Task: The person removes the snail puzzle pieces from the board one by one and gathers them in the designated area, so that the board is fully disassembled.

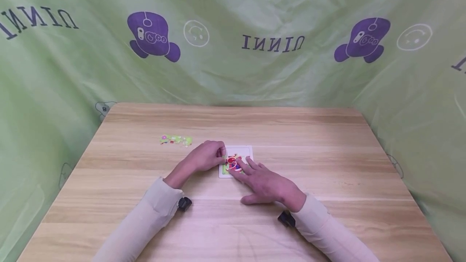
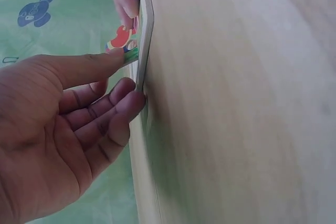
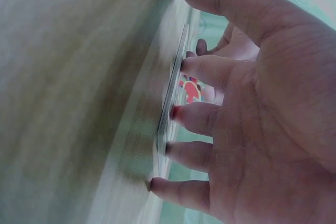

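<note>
A small white-bordered picture board (image 1: 240,149) lies on the table, and on it is a colourful puzzle piece (image 1: 231,160) with red, blue and green printing. My left hand (image 1: 206,156) is at the board's left side. In the left wrist view its thumb lies on the green edge of the piece (image 2: 121,38), which tilts up off the board; the hand pinches that edge. My right hand (image 1: 267,183) spreads its straight fingers over the board's right side, fingertips touching the board and the piece. Its thumb stays apart, by the table surface.
Several loose, mostly light green puzzle pieces (image 1: 176,140) lie grouped on the wooden table (image 1: 309,140), left of the board. Green printed cloth (image 1: 225,76) hangs behind and at both sides of the table. A black wrist strap part (image 1: 184,203) shows beneath the left sleeve.
</note>
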The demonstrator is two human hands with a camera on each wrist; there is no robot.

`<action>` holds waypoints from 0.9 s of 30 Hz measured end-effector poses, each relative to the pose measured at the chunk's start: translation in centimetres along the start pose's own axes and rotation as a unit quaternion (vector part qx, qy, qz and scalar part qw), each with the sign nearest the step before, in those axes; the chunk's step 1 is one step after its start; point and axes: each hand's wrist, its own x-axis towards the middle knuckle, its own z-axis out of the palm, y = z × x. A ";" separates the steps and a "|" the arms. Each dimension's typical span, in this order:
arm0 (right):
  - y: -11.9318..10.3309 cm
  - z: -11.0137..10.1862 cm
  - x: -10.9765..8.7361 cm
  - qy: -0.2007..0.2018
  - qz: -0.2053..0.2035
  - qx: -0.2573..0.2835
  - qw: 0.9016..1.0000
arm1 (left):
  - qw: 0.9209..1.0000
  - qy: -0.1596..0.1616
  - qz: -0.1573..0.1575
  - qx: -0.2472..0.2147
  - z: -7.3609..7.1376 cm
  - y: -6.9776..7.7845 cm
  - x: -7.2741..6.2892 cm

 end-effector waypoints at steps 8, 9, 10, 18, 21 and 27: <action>0.1 0.1 0.0 0.001 0.003 -0.002 1.000 | 0.998 0.023 0.031 -0.054 -0.3 -0.2 -0.8; 0.0 0.1 0.0 0.001 0.003 -0.002 1.000 | 0.997 0.023 0.034 -0.058 -0.3 -0.3 -0.8; 0.0 0.1 0.0 0.001 0.003 -0.003 1.000 | 0.997 0.022 0.035 -0.062 -0.3 -0.3 -0.8; 0.1 0.2 0.1 0.007 -0.007 -0.003 1.000 | 0.997 0.016 0.031 -0.075 -0.3 -0.4 -0.8; 0.0 0.1 0.0 0.002 -0.001 -0.003 1.000 | 0.996 0.020 0.024 -0.084 -0.5 -0.6 -0.8; 0.0 0.1 0.1 -0.004 0.004 -0.003 1.000 | 0.995 0.029 0.009 -0.091 -1.3 -1.0 -1.0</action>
